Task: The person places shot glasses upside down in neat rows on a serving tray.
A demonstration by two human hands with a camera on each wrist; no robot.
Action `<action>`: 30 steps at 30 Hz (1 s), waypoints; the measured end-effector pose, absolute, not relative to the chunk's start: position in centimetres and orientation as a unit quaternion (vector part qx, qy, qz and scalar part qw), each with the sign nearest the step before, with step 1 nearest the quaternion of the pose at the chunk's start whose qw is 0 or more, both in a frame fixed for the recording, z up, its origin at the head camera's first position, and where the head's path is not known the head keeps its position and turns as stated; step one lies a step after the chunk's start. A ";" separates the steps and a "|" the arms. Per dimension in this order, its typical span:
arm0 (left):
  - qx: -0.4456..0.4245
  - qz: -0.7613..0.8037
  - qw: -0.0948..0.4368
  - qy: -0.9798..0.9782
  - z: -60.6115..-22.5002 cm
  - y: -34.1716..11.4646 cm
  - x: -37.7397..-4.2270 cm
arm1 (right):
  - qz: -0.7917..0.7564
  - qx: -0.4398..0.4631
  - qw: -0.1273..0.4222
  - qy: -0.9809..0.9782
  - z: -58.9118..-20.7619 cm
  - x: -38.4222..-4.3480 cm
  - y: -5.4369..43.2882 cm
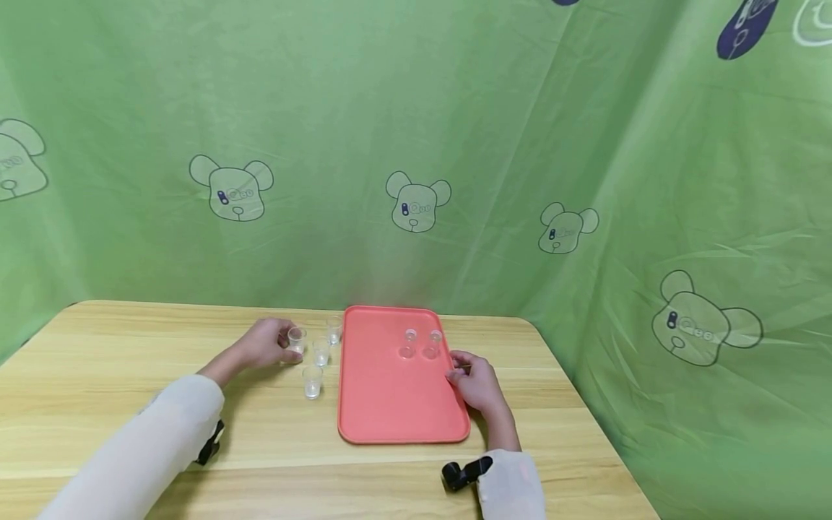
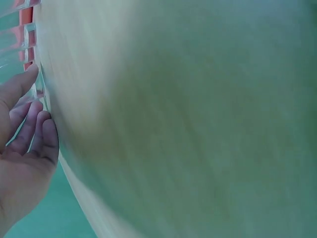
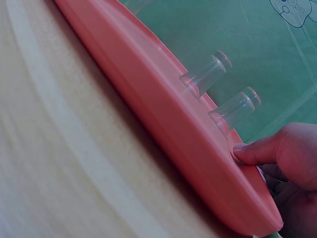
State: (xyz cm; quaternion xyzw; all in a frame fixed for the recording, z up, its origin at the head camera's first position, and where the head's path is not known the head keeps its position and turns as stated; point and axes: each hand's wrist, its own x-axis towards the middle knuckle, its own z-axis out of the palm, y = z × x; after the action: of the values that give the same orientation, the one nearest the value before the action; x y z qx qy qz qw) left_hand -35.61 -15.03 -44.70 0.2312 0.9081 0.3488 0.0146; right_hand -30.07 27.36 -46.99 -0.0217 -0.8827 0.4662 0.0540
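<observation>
My left hand (image 1: 268, 342) has its thumb and fingers around a clear shot glass (image 1: 296, 338), which stands at the left end of a small group. In the left wrist view the fingers (image 2: 34, 126) curl close to that glass, partly hidden by the hand. Beside it on the table are further shot glasses (image 1: 313, 383), upright. A red tray (image 1: 396, 412) lies to their right, bearing two upside-down shot glasses (image 3: 233, 113) near its far right side. My right hand (image 1: 479, 383) grips the tray's right rim, thumb on top.
The wooden table (image 1: 273, 462) runs under everything, its rounded far edge close to a green curtain (image 1: 325, 238) printed with bear heads. Black wrist cameras (image 1: 464, 473) sit at both sleeves.
</observation>
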 end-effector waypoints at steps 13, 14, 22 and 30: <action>0.220 0.374 0.040 0.900 -45.3 -15.5 -36.0 | 0.459 -0.020 0.053 -0.887 -47.1 -30.2 27.3; 0.222 0.375 0.038 0.899 -45.4 -15.6 -36.0 | 0.459 -0.019 0.054 -0.887 -47.1 -30.1 27.3; 0.218 0.389 0.035 0.894 -45.0 -15.7 -35.6 | 0.461 -0.020 0.054 -0.886 -47.1 -30.1 27.2; 0.214 0.406 -0.003 0.889 -43.4 -15.7 -35.8 | 0.468 -0.023 0.052 -0.882 -46.8 -29.9 27.4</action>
State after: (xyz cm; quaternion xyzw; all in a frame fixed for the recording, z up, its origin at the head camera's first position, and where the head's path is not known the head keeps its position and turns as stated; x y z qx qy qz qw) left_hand -35.76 -15.67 -43.40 0.2141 0.8886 0.4056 -0.0032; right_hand -29.91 27.42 -46.84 -0.0230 -0.8820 0.4679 0.0516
